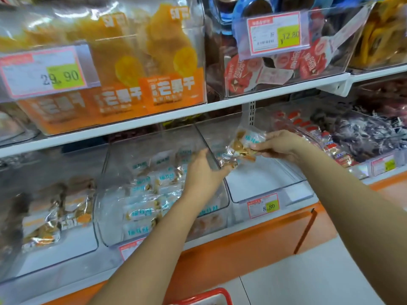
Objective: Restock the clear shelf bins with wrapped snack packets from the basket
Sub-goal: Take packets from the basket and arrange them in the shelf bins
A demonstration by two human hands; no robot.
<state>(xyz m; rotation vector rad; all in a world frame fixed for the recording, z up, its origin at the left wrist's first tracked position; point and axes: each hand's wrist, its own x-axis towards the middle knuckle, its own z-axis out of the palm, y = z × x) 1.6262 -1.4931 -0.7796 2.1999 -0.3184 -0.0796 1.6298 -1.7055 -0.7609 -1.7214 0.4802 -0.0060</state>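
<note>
Head view: right hand [279, 146] pinches a bunch of wrapped snack packets [240, 148] above the 8.80-tagged clear bin [271, 183], long axis slanting upper-right to lower-left; left hand [204, 170], fingers relaxed, touches its lower end.

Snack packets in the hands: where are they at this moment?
Head view, centre: the snack packets hang from the right hand above the clear bin tagged 8.80, the left hand just left of them.
</note>
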